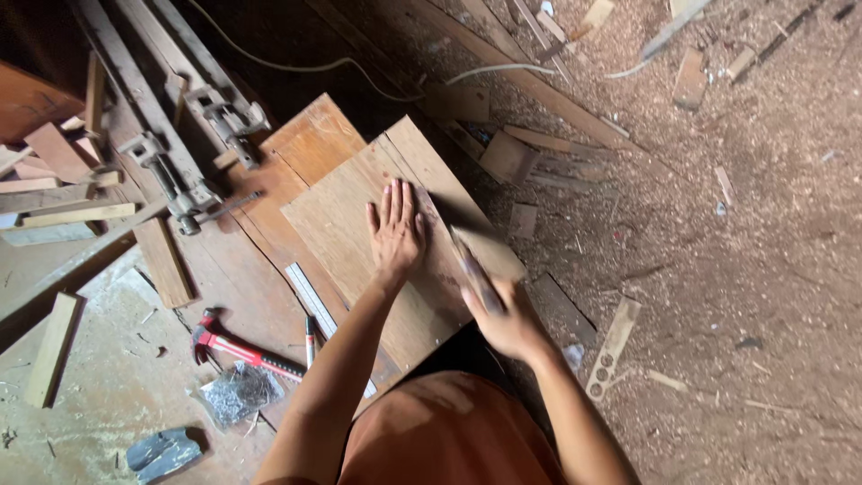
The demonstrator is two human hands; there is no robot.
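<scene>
1. Fingers of the left hand (395, 229) lie spread and flat, palm down, on the wooden board (359, 224); this grip is open and only presses.
2. The right hand (505, 316) is closed around a blurred, narrow tool (471, 265), perhaps sandpaper or a scraper; its kind cannot be told.
3. The tool rests on the board's right edge, just beside the left hand, thumb side.
4. To do this well, judging from the pose: keep the flat hand's weight on the board so it does not slide, and keep strokes along the edge, clear of the spread fingers.
5. The board lies tilted on a larger plank (310, 144) on the table (233, 287), directly ahead of the person's body.
6. Further out: a steel ruler (310, 296) and pen (311, 337) near the left forearm, a red-handled hammer (238, 350) and a bag of nails (238, 392) beyond, clamps (193, 153) farther back, sawdust on the floor (736, 269) at right.
</scene>
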